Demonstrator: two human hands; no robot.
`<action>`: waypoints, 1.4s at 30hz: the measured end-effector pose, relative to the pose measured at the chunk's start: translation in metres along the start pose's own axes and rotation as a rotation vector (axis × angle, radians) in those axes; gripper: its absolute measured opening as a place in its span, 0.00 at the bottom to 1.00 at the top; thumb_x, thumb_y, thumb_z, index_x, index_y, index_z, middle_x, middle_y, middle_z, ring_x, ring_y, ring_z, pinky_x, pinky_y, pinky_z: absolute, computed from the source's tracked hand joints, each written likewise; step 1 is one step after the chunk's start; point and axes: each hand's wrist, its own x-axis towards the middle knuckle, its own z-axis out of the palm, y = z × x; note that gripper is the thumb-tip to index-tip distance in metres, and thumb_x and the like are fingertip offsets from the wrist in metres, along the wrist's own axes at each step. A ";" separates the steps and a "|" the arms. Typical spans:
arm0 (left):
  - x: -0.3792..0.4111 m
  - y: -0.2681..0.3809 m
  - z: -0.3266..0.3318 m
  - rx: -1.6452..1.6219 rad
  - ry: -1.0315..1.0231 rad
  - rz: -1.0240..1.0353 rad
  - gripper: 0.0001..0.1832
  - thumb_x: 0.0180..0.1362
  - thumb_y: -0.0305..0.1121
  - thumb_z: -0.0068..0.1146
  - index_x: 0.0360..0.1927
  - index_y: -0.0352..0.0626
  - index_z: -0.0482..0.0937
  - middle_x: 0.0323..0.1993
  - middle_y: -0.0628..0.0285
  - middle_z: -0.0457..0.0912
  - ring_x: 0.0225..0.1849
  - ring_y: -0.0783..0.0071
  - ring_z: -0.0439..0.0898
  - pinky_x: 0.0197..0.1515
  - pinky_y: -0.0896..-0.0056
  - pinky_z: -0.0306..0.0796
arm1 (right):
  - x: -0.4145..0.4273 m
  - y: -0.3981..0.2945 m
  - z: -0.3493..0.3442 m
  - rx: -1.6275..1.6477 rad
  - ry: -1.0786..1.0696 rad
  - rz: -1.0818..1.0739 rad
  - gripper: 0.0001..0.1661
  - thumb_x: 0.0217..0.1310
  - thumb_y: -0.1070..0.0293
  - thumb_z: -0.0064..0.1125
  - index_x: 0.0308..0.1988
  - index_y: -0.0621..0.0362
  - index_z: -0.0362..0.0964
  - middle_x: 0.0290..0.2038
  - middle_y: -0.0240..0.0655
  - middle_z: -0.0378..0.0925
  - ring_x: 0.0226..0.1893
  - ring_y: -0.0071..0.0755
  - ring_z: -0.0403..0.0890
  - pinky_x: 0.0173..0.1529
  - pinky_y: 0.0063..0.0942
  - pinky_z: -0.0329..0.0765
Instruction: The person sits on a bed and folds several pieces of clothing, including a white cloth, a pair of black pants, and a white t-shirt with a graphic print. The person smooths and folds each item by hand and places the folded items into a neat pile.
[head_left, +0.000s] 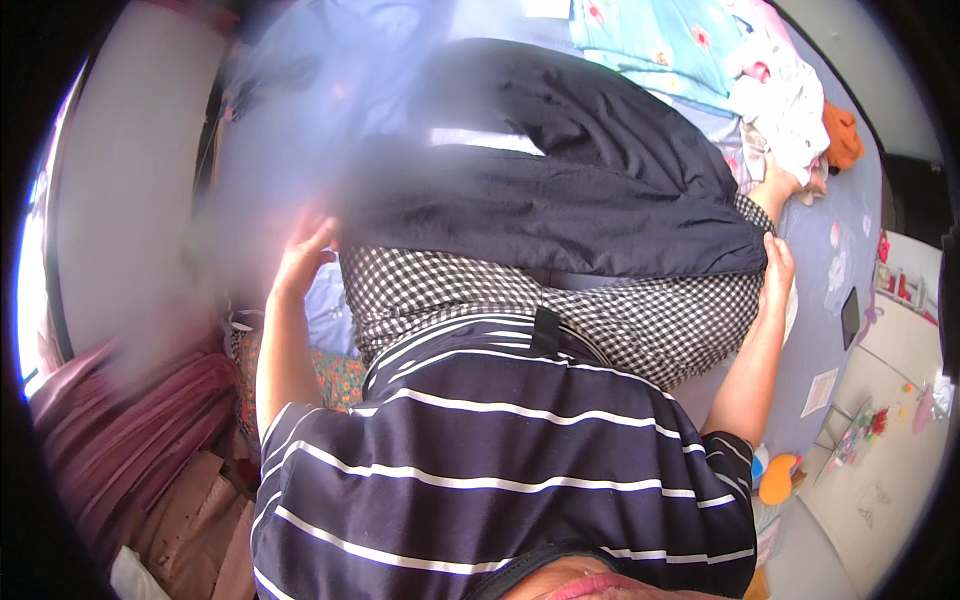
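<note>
A pair of dark trousers lies sideways across my lap, over the black-and-white checked trousers that I wear. One leg stretches straight from side to side; the other curves away behind it. My right hand pinches the edge at the right end, thumb on top. At the left end, my left hand is beside the cloth with its fingers bent. A bright haze blurs that side, so its hold on the fabric is unclear.
Turquoise flowered cloth and crumpled white clothing lie on the bed beyond, near an orange cloth. A dark phone-like object and a white card rest to the right. An orange toy is behind my right elbow.
</note>
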 end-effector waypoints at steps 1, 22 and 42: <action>-0.003 0.003 0.006 0.070 -0.037 -0.007 0.29 0.60 0.37 0.58 0.66 0.55 0.67 0.38 0.74 0.77 0.31 0.89 0.69 0.31 0.83 0.64 | 0.001 0.004 -0.003 -0.039 0.001 -0.010 0.09 0.62 0.66 0.60 0.35 0.61 0.77 0.32 0.27 0.73 0.36 0.18 0.69 0.43 0.18 0.65; 0.032 0.005 -0.011 0.309 0.043 0.305 0.23 0.58 0.25 0.58 0.59 0.48 0.74 0.33 0.76 0.75 0.27 0.89 0.67 0.26 0.86 0.62 | 0.016 -0.005 0.007 0.223 0.003 0.089 0.14 0.60 0.70 0.62 0.46 0.59 0.75 0.48 0.34 0.75 0.50 0.30 0.74 0.57 0.28 0.68; -0.006 0.053 -0.023 0.460 0.236 0.734 0.12 0.59 0.26 0.49 0.45 0.42 0.80 0.39 0.67 0.77 0.46 0.75 0.76 0.52 0.78 0.68 | 0.036 0.002 0.021 -0.030 -0.104 -0.038 0.09 0.58 0.75 0.61 0.41 0.63 0.79 0.39 0.32 0.80 0.42 0.22 0.77 0.52 0.18 0.69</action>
